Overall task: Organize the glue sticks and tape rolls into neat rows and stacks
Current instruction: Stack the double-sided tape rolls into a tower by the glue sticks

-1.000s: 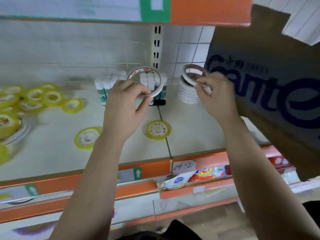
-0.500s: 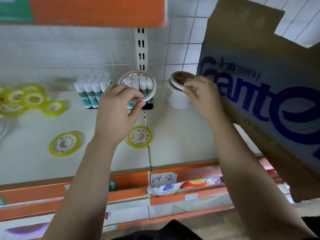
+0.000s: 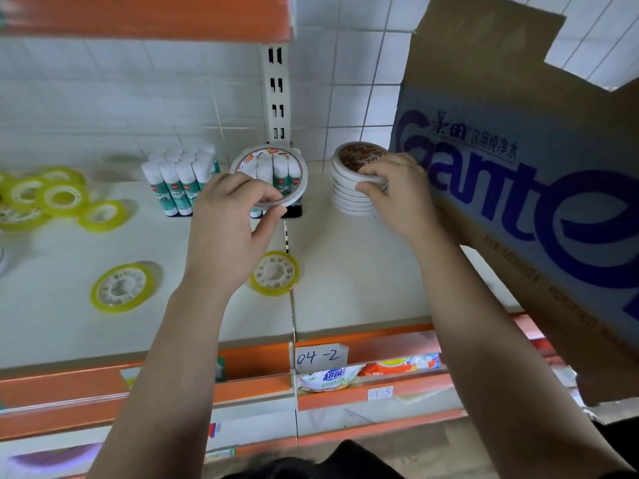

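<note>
Left hand pinches a white tape roll by its lower rim; roll on edge, hole facing camera, upright glue sticks behind. Right hand grips top roll, flat, axis vertical, on white stack; fingers hide its near rim. Yellow rolls far left blurred

We are listing yellow tape rolls, white-and-teal glue sticks, white tape stack, brown cardboard box lettered blue, orange shelf edge.
</note>
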The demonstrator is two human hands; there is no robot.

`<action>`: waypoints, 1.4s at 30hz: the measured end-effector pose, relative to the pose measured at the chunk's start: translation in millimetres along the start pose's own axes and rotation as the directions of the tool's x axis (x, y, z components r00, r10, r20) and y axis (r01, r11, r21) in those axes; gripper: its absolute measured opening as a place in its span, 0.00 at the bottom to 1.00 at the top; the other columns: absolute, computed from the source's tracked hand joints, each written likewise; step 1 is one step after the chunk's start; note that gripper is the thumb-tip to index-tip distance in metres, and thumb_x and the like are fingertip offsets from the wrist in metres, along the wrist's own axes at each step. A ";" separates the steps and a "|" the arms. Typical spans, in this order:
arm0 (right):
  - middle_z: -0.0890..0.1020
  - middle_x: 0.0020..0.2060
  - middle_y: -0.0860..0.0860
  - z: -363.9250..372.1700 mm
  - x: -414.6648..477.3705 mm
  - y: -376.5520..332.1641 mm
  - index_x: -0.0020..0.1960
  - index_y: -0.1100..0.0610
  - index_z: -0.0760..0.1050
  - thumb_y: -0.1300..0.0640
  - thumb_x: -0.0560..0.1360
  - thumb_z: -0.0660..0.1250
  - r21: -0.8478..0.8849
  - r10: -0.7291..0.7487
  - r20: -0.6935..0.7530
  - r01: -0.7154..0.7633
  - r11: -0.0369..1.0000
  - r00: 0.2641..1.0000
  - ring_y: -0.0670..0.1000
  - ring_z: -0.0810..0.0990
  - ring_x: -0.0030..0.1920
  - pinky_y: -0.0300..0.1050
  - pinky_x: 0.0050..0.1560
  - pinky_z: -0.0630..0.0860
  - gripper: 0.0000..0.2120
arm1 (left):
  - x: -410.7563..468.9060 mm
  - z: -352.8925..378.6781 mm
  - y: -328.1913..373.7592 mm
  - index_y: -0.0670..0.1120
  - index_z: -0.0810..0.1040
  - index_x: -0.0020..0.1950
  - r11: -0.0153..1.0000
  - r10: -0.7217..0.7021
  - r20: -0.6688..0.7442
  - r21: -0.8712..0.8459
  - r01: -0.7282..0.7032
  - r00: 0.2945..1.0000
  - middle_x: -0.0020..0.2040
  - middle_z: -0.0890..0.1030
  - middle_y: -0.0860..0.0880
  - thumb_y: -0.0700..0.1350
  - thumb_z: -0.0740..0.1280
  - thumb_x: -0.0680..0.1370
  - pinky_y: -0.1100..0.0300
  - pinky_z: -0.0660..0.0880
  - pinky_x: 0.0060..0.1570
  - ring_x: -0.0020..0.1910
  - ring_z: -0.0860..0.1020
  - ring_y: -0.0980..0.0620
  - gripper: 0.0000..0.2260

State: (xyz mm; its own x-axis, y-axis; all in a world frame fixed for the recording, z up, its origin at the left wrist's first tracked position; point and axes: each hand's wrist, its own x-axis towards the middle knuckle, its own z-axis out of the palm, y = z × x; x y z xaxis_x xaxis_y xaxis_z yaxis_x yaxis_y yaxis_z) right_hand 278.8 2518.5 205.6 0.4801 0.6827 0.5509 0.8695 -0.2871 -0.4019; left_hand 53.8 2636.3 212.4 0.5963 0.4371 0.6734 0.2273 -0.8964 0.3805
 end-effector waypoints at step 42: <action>0.81 0.54 0.55 -13.8 -14.5 4.5 0.59 0.60 0.80 0.61 0.72 0.73 0.075 0.035 -0.088 -0.029 0.997 0.996 0.54 0.78 0.55 0.45 0.56 0.75 0.16 | 54.8 28.0 24.2 0.44 0.82 0.49 0.990 0.063 0.085 -0.135 -0.051 0.994 0.46 0.80 0.48 0.45 0.72 0.73 0.59 0.68 0.48 0.50 0.76 0.47 0.06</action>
State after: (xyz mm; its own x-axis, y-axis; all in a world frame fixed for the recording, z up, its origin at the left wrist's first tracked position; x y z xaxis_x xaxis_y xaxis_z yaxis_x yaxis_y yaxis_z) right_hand 277.4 2498.0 205.9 0.5188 0.6104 0.5985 0.8442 -0.2553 -0.4713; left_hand 113.6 2636.5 240.8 0.6728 0.3722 0.6393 0.0908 -0.8992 0.4280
